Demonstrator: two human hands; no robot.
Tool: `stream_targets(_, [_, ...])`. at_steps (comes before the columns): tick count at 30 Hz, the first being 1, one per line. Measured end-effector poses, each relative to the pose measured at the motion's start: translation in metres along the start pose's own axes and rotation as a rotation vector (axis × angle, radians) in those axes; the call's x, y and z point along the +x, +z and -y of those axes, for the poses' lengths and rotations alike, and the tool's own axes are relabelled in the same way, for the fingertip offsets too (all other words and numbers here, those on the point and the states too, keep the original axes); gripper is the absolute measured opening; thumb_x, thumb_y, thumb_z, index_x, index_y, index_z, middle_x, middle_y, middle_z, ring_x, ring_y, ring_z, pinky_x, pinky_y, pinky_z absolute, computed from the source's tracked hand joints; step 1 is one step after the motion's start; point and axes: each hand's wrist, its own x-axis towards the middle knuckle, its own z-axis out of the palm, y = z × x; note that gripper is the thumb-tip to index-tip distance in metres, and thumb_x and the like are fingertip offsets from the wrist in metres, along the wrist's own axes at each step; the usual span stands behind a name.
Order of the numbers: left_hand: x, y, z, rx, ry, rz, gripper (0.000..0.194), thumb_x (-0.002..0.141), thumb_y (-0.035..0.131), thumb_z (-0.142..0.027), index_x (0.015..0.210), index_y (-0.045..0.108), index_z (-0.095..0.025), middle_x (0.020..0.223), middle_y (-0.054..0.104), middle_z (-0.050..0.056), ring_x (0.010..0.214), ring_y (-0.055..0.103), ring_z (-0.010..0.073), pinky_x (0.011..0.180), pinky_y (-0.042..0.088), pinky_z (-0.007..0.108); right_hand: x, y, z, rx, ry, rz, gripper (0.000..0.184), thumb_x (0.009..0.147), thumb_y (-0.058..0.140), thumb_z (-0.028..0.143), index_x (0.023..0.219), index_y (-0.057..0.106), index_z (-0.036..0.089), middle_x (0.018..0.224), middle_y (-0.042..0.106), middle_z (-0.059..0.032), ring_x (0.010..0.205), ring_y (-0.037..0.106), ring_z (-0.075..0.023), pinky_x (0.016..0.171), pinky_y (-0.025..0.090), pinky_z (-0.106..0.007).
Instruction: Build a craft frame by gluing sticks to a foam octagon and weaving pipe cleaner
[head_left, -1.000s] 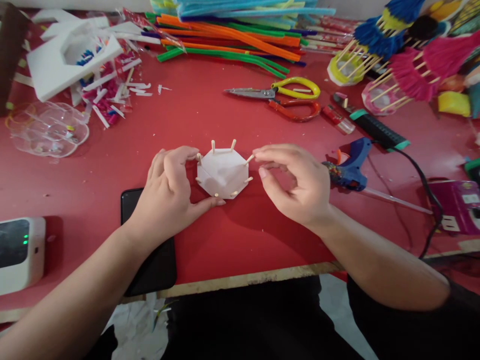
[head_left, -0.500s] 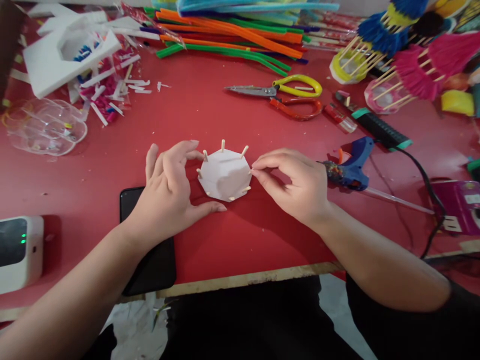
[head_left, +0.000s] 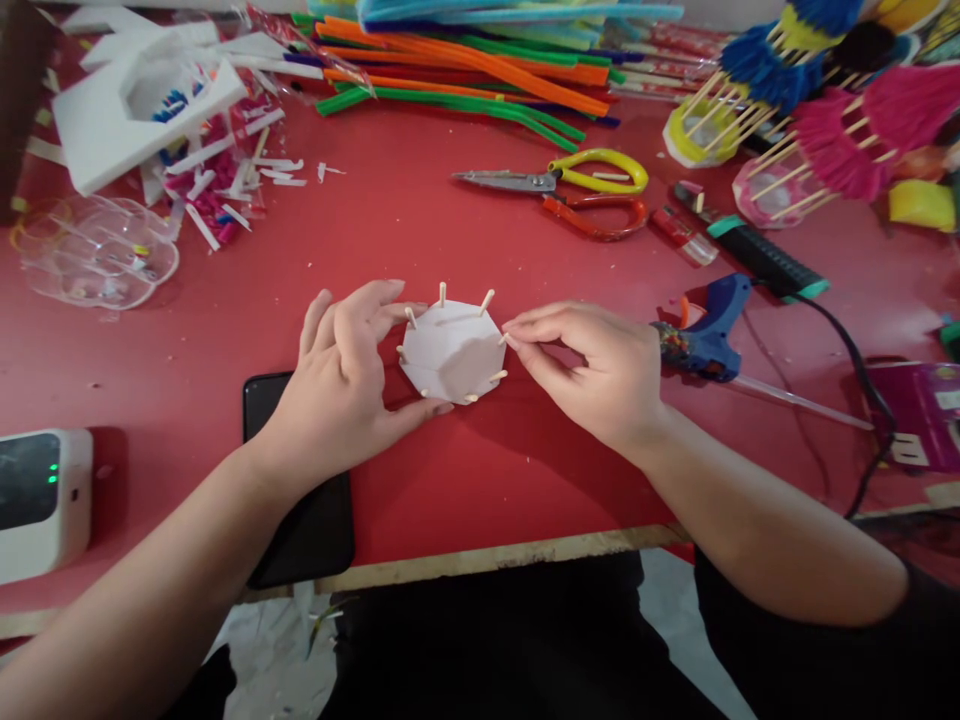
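Note:
A white octagonal piece [head_left: 454, 350] lies on the red table, with short wooden sticks [head_left: 487, 300] standing around its rim. My left hand [head_left: 341, 365] curves around its left side, forefinger at the upper edge and thumb at the lower edge, gripping it. On the right, my right hand [head_left: 589, 370] pinches a short stick [head_left: 505, 339] at the rim between thumb and forefinger. Under my left wrist lies a black phone [head_left: 315, 530], partly covered.
Scissors [head_left: 562, 185] lie beyond the piece, below bundled pipe cleaners [head_left: 465, 75]. A blue glue gun [head_left: 709, 335] and a black-and-green tool [head_left: 772, 260] are at right. White foam offcuts [head_left: 97, 140], a clear divided tray [head_left: 97, 255] and a white device [head_left: 45, 505] occupy the left.
My left thumb and forefinger have closed in on the octagonal piece, which has turned slightly. My right hand stays pinched at its right rim.

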Motion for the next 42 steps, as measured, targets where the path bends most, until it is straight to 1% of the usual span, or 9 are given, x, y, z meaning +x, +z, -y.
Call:
stream_targets(11, [-0.0007,-0.0005,0.0016,0.035,-0.02,0.036,0.082,0.078,0.081,-0.051,0.142,0.039,-0.021,0.146,0.054,0.02,0.134,0.056,0.0396,0.113,0.043,0.063,-0.0012,0.0037,-0.0006,0.023,-0.011,-0.038,0.014,0.088,0.066,0.009,0.083,0.066,0.022,0.086,0.08,-0.004,0.083,0.077,-0.0171,0.075,0.064,-0.027])
stream_targets(16, [-0.0007,0.0014,0.0,0.046,-0.044,0.029,0.09,0.079,0.08,-0.054,0.143,0.03,-0.016,0.139,0.059,0.022,0.14,0.049,0.0409,0.115,0.04,0.063,-0.0029,0.0072,-0.0001,0.038,-0.02,-0.047,0.018,0.087,0.062,0.005,0.089,0.065,0.022,0.084,0.076,-0.0024,0.082,0.075,-0.0163,0.075,0.063,-0.028])
stream_targets(20, [-0.0013,0.0033,0.0004,0.046,-0.044,-0.039,0.105,0.074,0.082,-0.062,0.147,0.021,-0.016,0.135,0.06,0.023,0.134,0.055,0.042,0.114,0.038,0.067,-0.0045,0.0043,0.0038,0.086,0.095,-0.063,0.027,0.087,0.06,0.008,0.109,0.062,0.022,0.094,0.068,-0.0044,0.07,0.064,-0.0135,0.063,0.059,-0.028])
stream_targets(23, [-0.0013,0.0023,0.0003,0.053,-0.076,-0.009,0.116,0.066,0.083,-0.069,0.149,0.018,-0.019,0.136,0.058,0.022,0.131,0.057,0.042,0.117,0.034,0.069,-0.0045,0.0014,0.006,0.105,0.074,-0.051,0.029,0.086,0.064,0.013,0.113,0.06,0.022,0.088,0.063,-0.0018,0.062,0.053,-0.0115,0.058,0.055,-0.028])
stream_targets(27, [-0.0009,0.001,0.0013,0.026,-0.057,-0.001,0.119,0.059,0.087,-0.069,0.15,0.026,-0.021,0.145,0.053,0.023,0.138,0.05,0.0457,0.116,0.035,0.068,-0.0029,0.0025,0.0051,0.077,-0.003,0.034,0.021,0.088,0.069,0.019,0.108,0.065,0.022,0.086,0.071,-0.0015,0.068,0.063,-0.013,0.063,0.057,-0.027])
stream_targets(31, [-0.0009,0.0014,0.0027,0.023,-0.001,0.001,0.117,0.061,0.087,-0.067,0.15,0.029,-0.016,0.145,0.052,0.025,0.138,0.05,0.0472,0.115,0.036,0.07,-0.0015,0.0046,0.0012,0.033,-0.005,0.025,0.008,0.091,0.066,0.015,0.096,0.069,0.021,0.089,0.076,-0.0033,0.071,0.068,-0.0127,0.066,0.057,-0.025])
stream_targets(35, [-0.0012,0.0016,0.0021,0.039,-0.043,0.007,0.119,0.06,0.087,-0.068,0.15,0.028,-0.017,0.139,0.059,0.023,0.137,0.05,0.0472,0.116,0.034,0.071,-0.0026,0.0031,-0.0008,0.01,0.074,0.007,0.01,0.091,0.066,0.015,0.097,0.071,0.022,0.09,0.078,-0.0019,0.074,0.073,-0.014,0.068,0.059,-0.025])
stream_targets(38, [-0.0013,0.0015,0.0023,0.048,-0.027,0.009,0.115,0.06,0.089,-0.063,0.149,0.031,-0.02,0.145,0.054,0.022,0.138,0.05,0.0452,0.116,0.038,0.068,-0.0039,0.002,-0.0009,0.014,0.112,-0.017,0.01,0.091,0.067,0.017,0.097,0.072,0.024,0.091,0.08,-0.0008,0.081,0.076,-0.0163,0.073,0.062,-0.027])
stream_targets(42, [-0.0016,0.002,0.0033,0.03,-0.005,-0.008,0.103,0.07,0.087,-0.056,0.149,0.032,-0.02,0.145,0.055,0.021,0.137,0.053,0.0429,0.112,0.043,0.065,-0.0039,0.0012,-0.0019,0.016,0.086,-0.026,0.01,0.09,0.068,0.015,0.089,0.07,0.025,0.089,0.08,-0.0006,0.086,0.078,-0.0186,0.076,0.063,-0.029])
